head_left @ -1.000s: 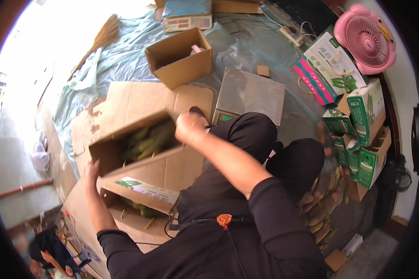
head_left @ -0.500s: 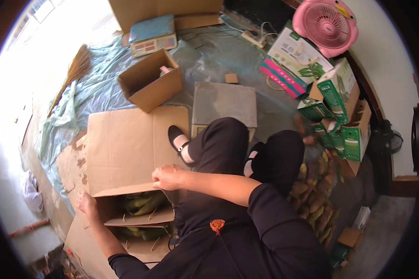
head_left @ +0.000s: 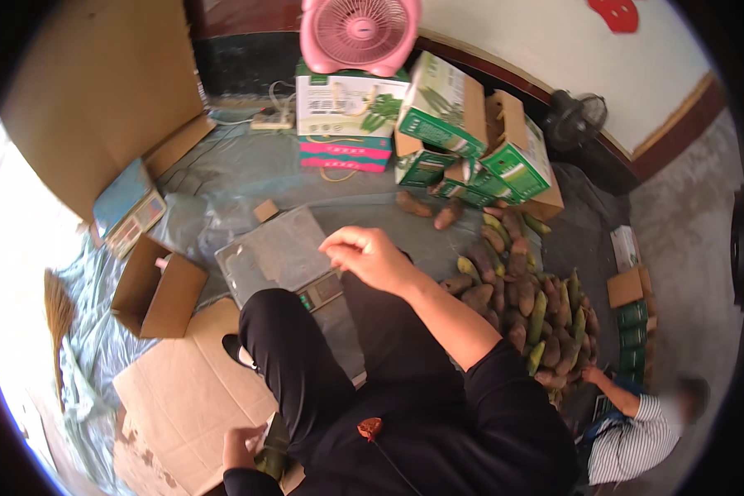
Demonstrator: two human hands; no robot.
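Note:
My right hand (head_left: 370, 255) hangs in the air above the near edge of a grey platform scale (head_left: 277, 252). Its fingers are loosely bent, and nothing shows in them. Low in the view, my left hand (head_left: 240, 449) is closed at the edge of a cardboard box (head_left: 202, 401), whose broad flap lies spread out beyond it. Inside that box, partly hidden by my leg, are green long vegetables (head_left: 271, 460). A heap of brown and yellow-green vegetables (head_left: 546, 310) lies on the floor to my right.
A small cardboard carton (head_left: 159, 289) stands left of the scale, near a blue-topped scale (head_left: 128, 207) and a straw broom (head_left: 58, 310). A pink fan (head_left: 360, 33) sits on boxes; green cartons (head_left: 471, 149) lean by the wall. Another person (head_left: 636, 434) reaches toward the heap from the right.
My view has turned to the right. My right hand has left the box and moved out over the scale. My left hand stays at the box. Another person has come into view.

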